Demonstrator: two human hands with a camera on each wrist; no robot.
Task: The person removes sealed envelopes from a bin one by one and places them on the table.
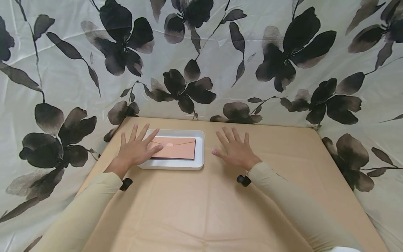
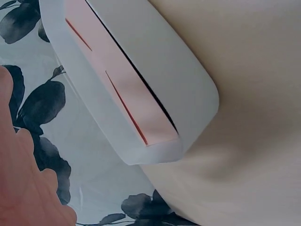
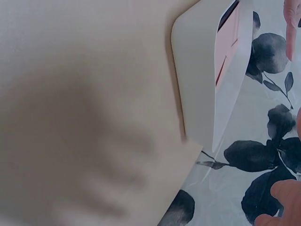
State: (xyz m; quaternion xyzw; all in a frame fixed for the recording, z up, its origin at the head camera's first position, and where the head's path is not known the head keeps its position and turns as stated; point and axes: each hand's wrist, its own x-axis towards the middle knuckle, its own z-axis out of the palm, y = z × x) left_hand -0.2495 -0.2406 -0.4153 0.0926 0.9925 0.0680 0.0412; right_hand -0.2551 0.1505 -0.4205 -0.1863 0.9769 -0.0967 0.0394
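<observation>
A pink envelope point(image 1: 176, 148) with its flap side up lies in a white tray point(image 1: 199, 154); a dark edge shows beneath it. My left hand point(image 1: 133, 150) is over the tray's left end, fingers spread, its thumb overlapping the envelope in the head view. Whether it touches anything I cannot tell. To the right of the tray, my right hand point(image 1: 236, 150) hovers with spread fingers, holding nothing, its shadow on the table. Both wrist views show the tray point(image 2: 188, 84) and the envelope point(image 3: 227, 42), with only part of each hand at the frame edge.
The tray stands toward the back of a table with a tan cover point(image 1: 189, 210). Behind the table and at its sides hangs a white cloth point(image 1: 226, 70) with dark flowers. Each wrist wears a small black camera point(image 1: 244, 180).
</observation>
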